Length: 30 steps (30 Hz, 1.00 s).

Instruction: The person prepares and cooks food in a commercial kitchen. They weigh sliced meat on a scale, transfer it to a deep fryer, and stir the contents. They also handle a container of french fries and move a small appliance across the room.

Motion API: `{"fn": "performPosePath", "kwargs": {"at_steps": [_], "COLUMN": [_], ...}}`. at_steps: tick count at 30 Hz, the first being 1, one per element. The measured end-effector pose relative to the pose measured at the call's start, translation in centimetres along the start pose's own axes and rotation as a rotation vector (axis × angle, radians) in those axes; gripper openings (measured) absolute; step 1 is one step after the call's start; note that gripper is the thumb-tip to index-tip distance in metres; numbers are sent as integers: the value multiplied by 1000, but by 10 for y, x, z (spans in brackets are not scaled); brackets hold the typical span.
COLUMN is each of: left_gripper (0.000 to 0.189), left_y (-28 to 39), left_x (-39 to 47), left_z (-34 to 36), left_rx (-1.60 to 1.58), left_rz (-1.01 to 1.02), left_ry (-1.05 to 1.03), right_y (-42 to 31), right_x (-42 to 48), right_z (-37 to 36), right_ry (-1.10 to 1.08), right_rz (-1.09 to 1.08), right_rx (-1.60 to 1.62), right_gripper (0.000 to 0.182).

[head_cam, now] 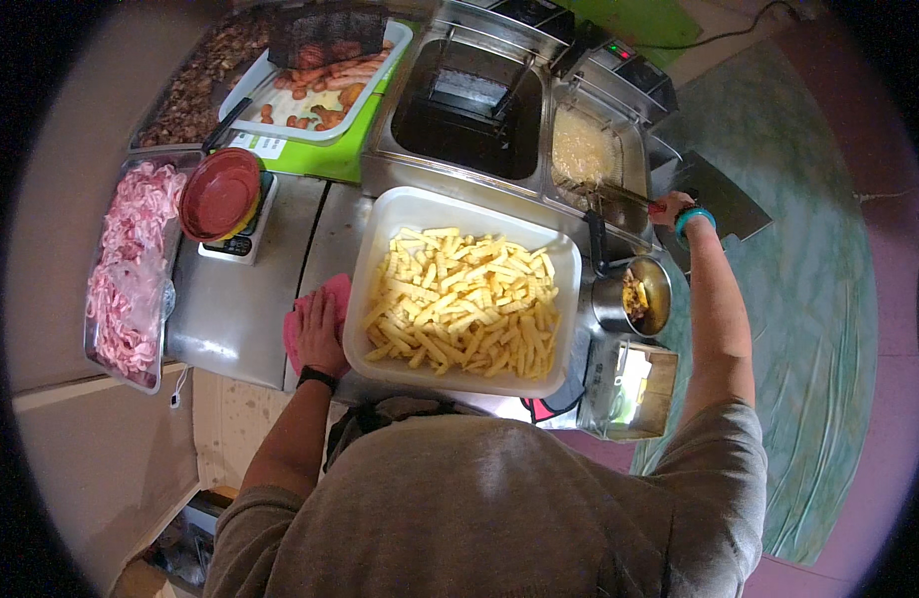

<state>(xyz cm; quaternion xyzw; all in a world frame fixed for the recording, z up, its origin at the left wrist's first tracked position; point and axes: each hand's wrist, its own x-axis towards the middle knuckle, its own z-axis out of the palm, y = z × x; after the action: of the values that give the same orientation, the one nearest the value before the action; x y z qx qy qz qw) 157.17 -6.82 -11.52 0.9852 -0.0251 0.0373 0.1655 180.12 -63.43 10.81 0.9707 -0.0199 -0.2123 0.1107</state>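
Observation:
My left hand (319, 335) lies palm down on a folded pink cloth (337, 293) on the steel worktop; whether the fingers grip the cloth I cannot tell. My right hand (672, 210) is closed around the handle of a metal utensil (625, 195) with red on its grip. The utensil reaches into the smaller fryer well, where pale food in foaming oil (581, 143) fills a wire basket; its far end is hard to make out. Between my arms stands a white plastic tub (361, 303) of raw crinkle-cut fries (467, 299).
Left are a tray of sliced raw pink meat (134, 276) and a red bowl (220, 193) on a digital scale (226, 250). Behind are a sausage tray (400, 45) and a larger well of dark oil (467, 138). Right are a steel pot (610, 305) and a clear container (605, 389).

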Motion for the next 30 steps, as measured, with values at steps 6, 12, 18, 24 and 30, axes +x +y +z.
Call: {"fn": "performPosePath", "kwargs": {"at_steps": [6, 12, 18, 24, 30], "left_gripper": [51, 51, 51, 51, 49], "left_y": [-2, 2, 2, 1, 2], "left_x": [-2, 0, 1, -2, 1], "left_z": [2, -2, -4, -1, -2], "left_rx": [31, 8, 11, 3, 41], "left_rz": [3, 10, 26, 12, 20], "left_ry": [-3, 26, 19, 14, 11], "right_y": [-4, -44, -47, -27, -39], "right_x": [-8, 11, 33, -40, -26], "right_z": [-24, -5, 33, -57, -45], "right_ry": [10, -30, -1, -124, -142], "right_rz": [160, 238, 78, 108, 25], "right_rx": [305, 185, 29, 405, 269], "right_gripper": [29, 41, 43, 26, 34]}}
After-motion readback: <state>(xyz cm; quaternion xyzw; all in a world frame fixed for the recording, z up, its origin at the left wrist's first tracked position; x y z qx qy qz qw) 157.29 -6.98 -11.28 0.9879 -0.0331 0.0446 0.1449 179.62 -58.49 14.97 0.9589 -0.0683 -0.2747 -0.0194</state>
